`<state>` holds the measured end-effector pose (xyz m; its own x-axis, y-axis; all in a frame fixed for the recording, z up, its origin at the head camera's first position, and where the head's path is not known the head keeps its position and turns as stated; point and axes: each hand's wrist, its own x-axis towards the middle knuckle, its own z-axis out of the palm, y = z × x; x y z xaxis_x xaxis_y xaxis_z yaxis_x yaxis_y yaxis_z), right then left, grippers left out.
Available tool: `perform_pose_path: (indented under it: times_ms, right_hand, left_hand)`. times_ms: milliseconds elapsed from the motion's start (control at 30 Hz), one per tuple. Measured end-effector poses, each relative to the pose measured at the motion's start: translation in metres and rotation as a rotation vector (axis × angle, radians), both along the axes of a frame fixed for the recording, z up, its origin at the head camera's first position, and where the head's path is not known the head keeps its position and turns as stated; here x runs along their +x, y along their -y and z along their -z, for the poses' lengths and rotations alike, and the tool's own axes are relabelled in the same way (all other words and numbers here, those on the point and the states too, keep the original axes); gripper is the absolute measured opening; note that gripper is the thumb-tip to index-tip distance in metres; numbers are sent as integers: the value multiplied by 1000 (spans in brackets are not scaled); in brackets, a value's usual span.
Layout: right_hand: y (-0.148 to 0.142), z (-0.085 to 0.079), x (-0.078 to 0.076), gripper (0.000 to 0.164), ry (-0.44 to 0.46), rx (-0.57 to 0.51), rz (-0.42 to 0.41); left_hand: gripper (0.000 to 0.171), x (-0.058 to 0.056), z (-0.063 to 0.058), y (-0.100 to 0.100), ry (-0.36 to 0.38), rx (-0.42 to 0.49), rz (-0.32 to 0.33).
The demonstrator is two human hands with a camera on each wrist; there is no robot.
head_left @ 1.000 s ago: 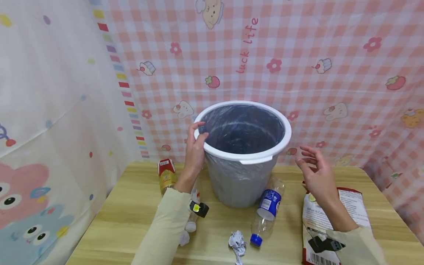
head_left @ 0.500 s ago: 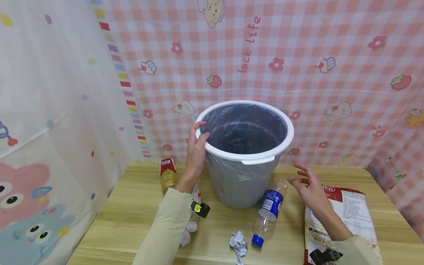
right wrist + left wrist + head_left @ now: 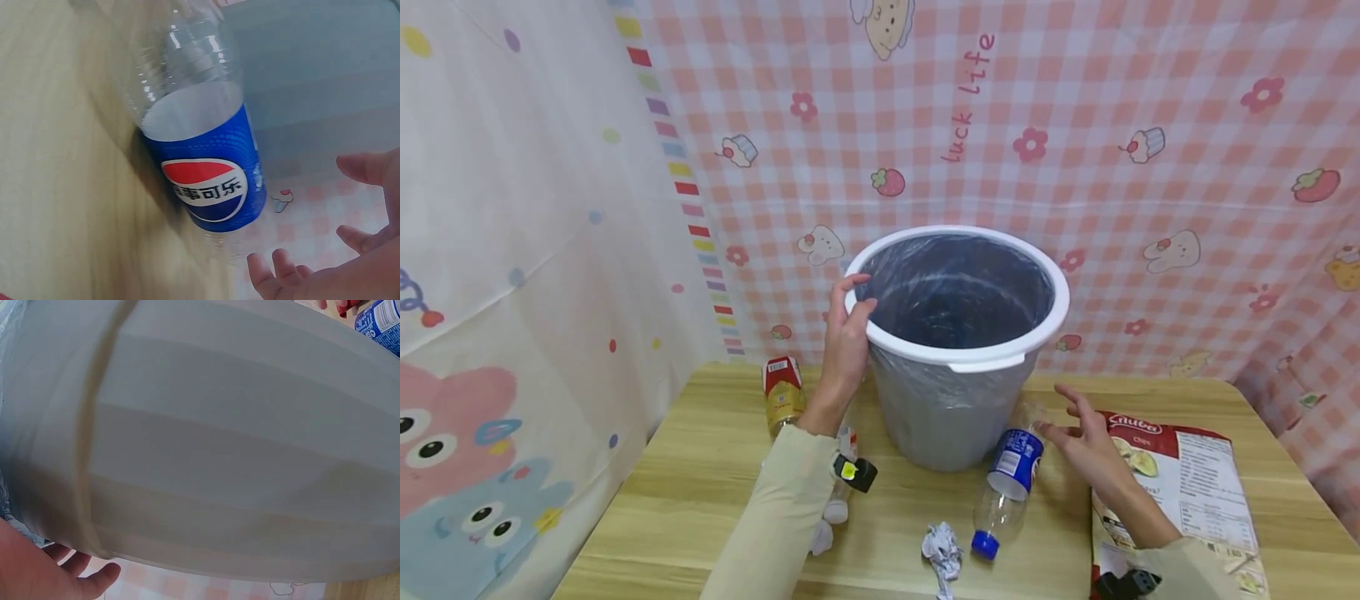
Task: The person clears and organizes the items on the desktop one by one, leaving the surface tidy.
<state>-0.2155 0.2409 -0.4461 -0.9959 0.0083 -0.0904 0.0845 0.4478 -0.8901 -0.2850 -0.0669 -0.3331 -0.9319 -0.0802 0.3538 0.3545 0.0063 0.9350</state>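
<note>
A grey trash bin [image 3: 947,417] with a white rim and a clear liner stands on the table. My left hand [image 3: 846,333] grips its rim at the left side, thumb and index finger hooked over the edge. Right of the bin lies a clear plastic bottle [image 3: 1015,462] with a blue Pepsi label and blue cap. My right hand [image 3: 1086,442] hovers beside the bottle's base end, fingers spread and holding nothing. In the right wrist view the bottle's label [image 3: 206,175] faces the camera, with the right fingertips [image 3: 259,265] close by the base.
A red and white chips bag [image 3: 1202,492] lies to the right, partly under the right forearm. Crumpled paper [image 3: 942,550] lies in front. A red and gold carton [image 3: 783,392] and a clear bottle [image 3: 838,507] are at the left, partly behind the left arm.
My right hand has come down and leftward, from above the chips bag to beside the Pepsi bottle. The left hand keeps its hold on the bin rim.
</note>
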Motion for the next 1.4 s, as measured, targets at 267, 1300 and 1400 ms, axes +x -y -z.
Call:
perform_pose_path:
  times_ms: [267,1300,1400]
  right_hand:
    - [5,10,-1,83,47,-3,8]
    - [18,23,-3,95,165,42,-11]
    - [18,23,-3,95,168,50,-13]
  left_hand:
    - [38,-1,1,0,-6,0,-4]
    - [36,2,3,1,5,-38,-21]
    - [36,1,2,1,-2,-36,-18]
